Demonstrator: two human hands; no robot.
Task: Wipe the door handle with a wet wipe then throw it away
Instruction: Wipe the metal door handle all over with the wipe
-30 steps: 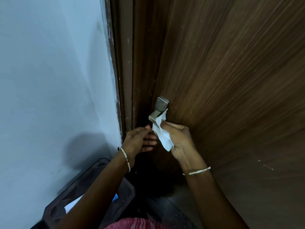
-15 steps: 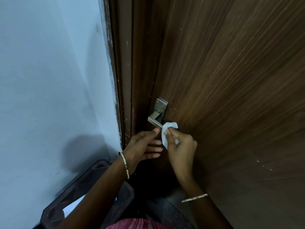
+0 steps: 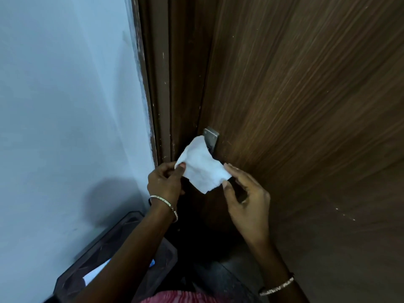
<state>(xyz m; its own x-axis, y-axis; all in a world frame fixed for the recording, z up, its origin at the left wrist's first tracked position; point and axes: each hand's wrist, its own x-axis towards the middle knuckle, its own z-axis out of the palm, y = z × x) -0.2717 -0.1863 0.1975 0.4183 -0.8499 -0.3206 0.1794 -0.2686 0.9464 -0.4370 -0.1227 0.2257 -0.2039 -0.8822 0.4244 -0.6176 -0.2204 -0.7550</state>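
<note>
A white wet wipe is spread flat between my two hands, just in front of the metal door handle. My left hand pinches the wipe's left edge with thumb and fingers. My right hand holds its right corner between thumb and forefinger. The wipe covers the handle's lever; only the silver backplate shows above it, on the brown wooden door.
A dark plastic waste bin with paper inside stands on the floor at the lower left, under my left forearm. A pale blue wall fills the left side, next to the brown door frame.
The wipe was bunched in my right hand against the handle. My left hand has now taken its other edge and the wipe is pulled open between both hands.
</note>
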